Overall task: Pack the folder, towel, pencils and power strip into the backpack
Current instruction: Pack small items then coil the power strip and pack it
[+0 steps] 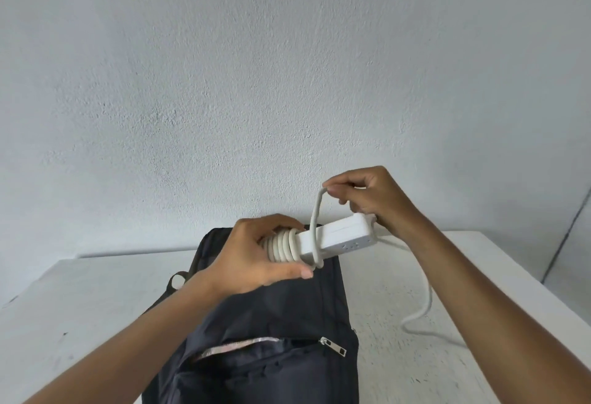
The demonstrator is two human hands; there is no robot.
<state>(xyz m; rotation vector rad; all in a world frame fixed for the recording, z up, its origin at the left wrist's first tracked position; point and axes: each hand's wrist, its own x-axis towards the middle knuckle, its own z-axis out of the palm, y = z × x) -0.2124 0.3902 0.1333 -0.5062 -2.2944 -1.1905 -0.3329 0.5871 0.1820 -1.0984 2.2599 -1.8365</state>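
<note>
Both hands work above the backpack: the left hand clamps the coiled end of the power strip, long axis running rightward, while the nearer right hand pinches its cord looped over the body.

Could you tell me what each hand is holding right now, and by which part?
The left hand grips the power strip at its cord-wrapped end; the right hand pinches a loop of its cord.

Bare plain room: rough white wall, white table
</note>
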